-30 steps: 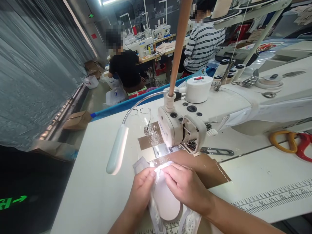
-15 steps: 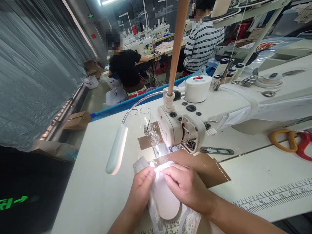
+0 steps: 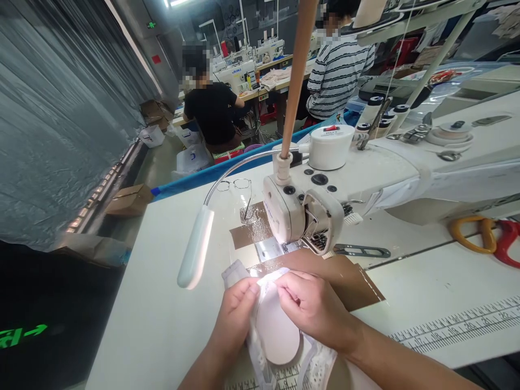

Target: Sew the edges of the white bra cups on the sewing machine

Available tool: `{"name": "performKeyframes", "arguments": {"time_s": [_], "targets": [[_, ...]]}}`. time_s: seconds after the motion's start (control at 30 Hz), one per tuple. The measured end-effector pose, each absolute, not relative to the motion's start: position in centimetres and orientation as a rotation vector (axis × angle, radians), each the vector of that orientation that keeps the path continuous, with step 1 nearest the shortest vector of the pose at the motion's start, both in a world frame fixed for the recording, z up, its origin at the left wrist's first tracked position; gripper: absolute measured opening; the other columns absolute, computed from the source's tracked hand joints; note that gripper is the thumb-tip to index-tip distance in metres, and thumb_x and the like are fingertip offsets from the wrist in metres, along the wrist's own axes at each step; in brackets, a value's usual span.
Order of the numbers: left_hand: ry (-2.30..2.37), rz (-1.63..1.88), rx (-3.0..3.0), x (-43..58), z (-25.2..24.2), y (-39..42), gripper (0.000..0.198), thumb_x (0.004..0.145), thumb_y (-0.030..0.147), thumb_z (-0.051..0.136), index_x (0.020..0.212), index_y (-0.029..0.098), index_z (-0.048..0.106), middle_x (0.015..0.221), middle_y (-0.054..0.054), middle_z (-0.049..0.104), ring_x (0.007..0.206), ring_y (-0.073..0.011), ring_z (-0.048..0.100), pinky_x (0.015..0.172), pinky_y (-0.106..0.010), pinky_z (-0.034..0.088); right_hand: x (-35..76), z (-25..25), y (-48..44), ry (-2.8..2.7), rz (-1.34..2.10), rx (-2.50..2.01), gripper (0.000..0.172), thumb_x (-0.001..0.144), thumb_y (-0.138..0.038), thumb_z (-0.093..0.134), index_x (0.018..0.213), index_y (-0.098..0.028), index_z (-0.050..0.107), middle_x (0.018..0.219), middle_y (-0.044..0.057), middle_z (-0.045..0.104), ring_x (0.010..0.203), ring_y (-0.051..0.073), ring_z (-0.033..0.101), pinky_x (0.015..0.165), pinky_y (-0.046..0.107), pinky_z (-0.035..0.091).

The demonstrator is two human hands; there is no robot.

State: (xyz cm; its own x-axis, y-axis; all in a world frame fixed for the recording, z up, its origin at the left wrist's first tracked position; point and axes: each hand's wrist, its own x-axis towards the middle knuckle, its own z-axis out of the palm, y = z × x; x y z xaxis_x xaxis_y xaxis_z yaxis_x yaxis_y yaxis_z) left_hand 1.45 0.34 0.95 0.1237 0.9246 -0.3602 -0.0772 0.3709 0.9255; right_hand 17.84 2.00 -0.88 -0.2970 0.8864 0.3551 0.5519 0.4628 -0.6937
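A white lace-edged fabric piece with a smooth pale pink cup (image 3: 278,330) lies over the table's front edge, below the sewing machine head (image 3: 284,208). My left hand (image 3: 235,306) pinches its upper left edge between thumb and fingers. At its upper right edge my right hand (image 3: 309,306) is closed on the fabric, fingers curled. A grey-white strap end (image 3: 235,272) sticks out above my left hand. Both hands are in front of the needle area, apart from the machine.
A lamp (image 3: 195,249) on a bent neck hangs at the left. Glasses (image 3: 234,184), thread snips (image 3: 361,251) and scissors with yellow and red handles (image 3: 473,234) lie on the white table (image 3: 150,292). Two people sit at machines beyond.
My right hand has shifted slightly along the fabric, its fingers curled in more. My left hand stays put. The person in black beyond has moved slightly, drawing an arm in.
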Motion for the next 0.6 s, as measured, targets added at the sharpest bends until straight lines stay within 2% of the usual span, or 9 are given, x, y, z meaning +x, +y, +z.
{"name": "performKeyframes", "arguments": {"time_s": [0.17,0.27,0.37,0.53,0.6], "targets": [[1.214,0.897,0.924,1.34,0.74,0.34,0.030,0.084,0.037,0.055,0.094,0.013,0.069,0.078,-0.007,0.068,0.079,-0.0216,0.061,0.073,-0.028,0.045,17.85,-0.79,2.02,-1.976,0.649,-1.063,0.023,0.083,-0.010,0.042,0.067,-0.017,0.056,0.059,0.000,0.051,0.055,0.011,0.045,0.052,0.022,0.035],[1.188,0.883,0.941,1.20,0.80,0.40,0.029,0.085,0.037,0.054,0.095,0.013,0.068,0.081,-0.007,0.068,0.079,-0.0209,0.061,0.073,-0.027,0.045,17.60,-1.08,2.10,-1.994,0.642,-1.046,0.021,0.084,-0.010,0.042,0.070,-0.017,0.057,0.063,0.001,0.053,0.058,0.011,0.046,0.054,0.022,0.036],[1.179,0.850,0.960,1.11,1.07,0.47,0.030,0.086,0.037,0.053,0.096,0.013,0.068,0.080,-0.007,0.069,0.077,-0.0208,0.061,0.072,-0.027,0.046,17.42,-1.41,2.13,-2.010,0.625,-1.095,0.022,0.083,-0.009,0.041,0.067,-0.017,0.053,0.061,0.000,0.050,0.057,0.011,0.045,0.054,0.023,0.035],[1.198,0.858,0.951,1.27,1.29,0.43,0.030,0.084,0.038,0.055,0.096,0.014,0.068,0.081,-0.007,0.069,0.080,-0.0215,0.061,0.073,-0.027,0.046,17.47,-1.43,2.05,-1.983,0.575,-1.250,0.028,0.081,-0.010,0.040,0.054,-0.018,0.035,0.051,-0.003,0.036,0.048,0.009,0.036,0.046,0.023,0.028],[1.217,0.887,0.928,1.44,1.22,0.35,0.030,0.084,0.038,0.055,0.096,0.014,0.069,0.080,-0.007,0.069,0.079,-0.0216,0.061,0.073,-0.028,0.046,17.64,-1.21,1.99,-1.971,0.587,-1.246,0.027,0.080,-0.010,0.041,0.055,-0.018,0.037,0.051,-0.003,0.036,0.047,0.009,0.036,0.044,0.022,0.028]]}}
